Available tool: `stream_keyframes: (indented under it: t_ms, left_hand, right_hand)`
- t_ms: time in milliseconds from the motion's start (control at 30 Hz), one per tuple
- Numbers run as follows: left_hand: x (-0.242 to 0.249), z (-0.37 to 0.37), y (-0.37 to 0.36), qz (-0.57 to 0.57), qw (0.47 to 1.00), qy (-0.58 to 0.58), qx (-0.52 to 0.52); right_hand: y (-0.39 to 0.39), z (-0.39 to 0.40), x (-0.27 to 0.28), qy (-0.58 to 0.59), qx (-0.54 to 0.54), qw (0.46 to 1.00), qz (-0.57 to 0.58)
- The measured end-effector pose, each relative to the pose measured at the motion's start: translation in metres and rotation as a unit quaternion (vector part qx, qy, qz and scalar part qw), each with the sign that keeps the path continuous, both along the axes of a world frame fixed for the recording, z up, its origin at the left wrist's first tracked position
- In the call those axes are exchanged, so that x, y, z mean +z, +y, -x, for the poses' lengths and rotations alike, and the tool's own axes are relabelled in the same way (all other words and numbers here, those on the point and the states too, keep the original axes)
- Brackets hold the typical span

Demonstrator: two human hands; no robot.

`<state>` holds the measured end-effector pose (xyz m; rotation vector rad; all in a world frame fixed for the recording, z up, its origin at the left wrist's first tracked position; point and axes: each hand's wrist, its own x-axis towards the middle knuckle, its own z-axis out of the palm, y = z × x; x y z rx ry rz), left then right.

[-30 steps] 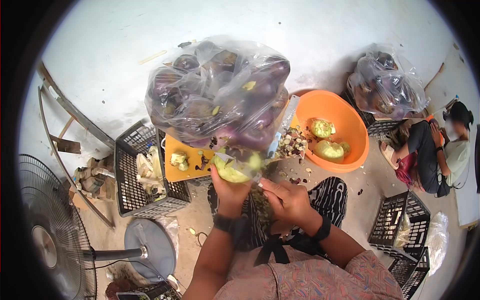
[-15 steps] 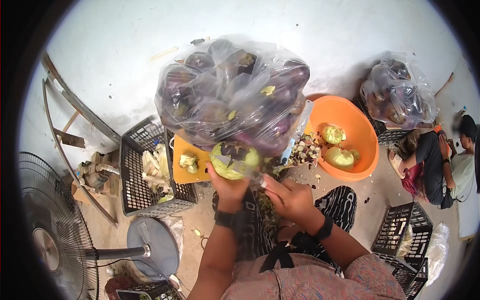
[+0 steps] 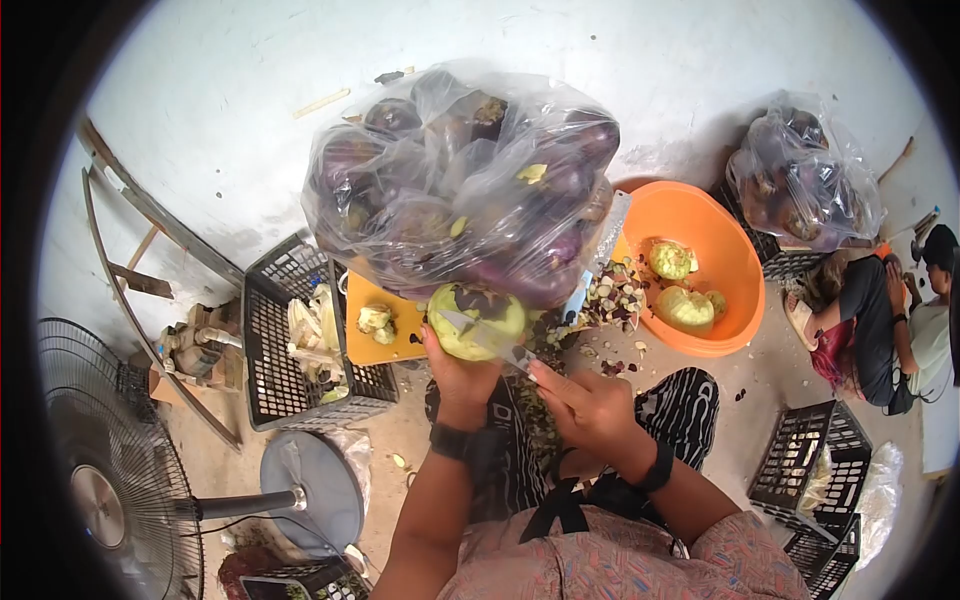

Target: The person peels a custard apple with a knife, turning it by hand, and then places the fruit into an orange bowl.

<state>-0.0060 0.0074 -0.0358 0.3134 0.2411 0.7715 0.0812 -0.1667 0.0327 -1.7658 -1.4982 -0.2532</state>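
My left hand (image 3: 462, 382) holds a mostly peeled, pale green eggplant (image 3: 495, 333) from below and the left, with some dark skin on its top. In my right hand (image 3: 590, 405) is a knife (image 3: 487, 336), its blade lying against the front of the eggplant. Just beyond is a large clear plastic bag (image 3: 460, 190) full of dark purple eggplants. A peeled piece (image 3: 376, 322) rests on the yellow board (image 3: 385, 350) to the left. Peeled eggplants (image 3: 686, 309) lie in the orange basin (image 3: 735, 285) on the right, with peelings (image 3: 610, 298) beside it.
A black crate (image 3: 262, 340) with pale scraps and a standing fan (image 3: 110, 490) are on the left. Another bag of eggplants (image 3: 800, 185) stands back right. A seated person (image 3: 880, 320) is at far right, above black crates (image 3: 815, 460).
The knife and my right hand have moved slightly down and right along the eggplant. The whole view has shifted a little.
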Motion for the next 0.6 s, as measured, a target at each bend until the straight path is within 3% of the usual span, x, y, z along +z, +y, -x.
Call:
stream_keyframes:
  t_ms: [67,300,600]
  left_hand:
    - [-0.005,0.002,0.002,-0.063,0.994,-0.083,-0.035]
    - [0.000,-0.002,-0.003,-0.047,0.998,-0.051,0.002]
    - [-0.002,-0.009,-0.002,0.016,0.999,0.003,0.029]
  right_hand:
    - [0.008,0.002,-0.001,0.003,-0.004,1.000,-0.008]
    - [0.019,0.004,-0.008,-0.010,-0.019,0.998,-0.063]
    - [-0.014,-0.003,-0.019,-0.029,-0.055,0.998,-0.022]
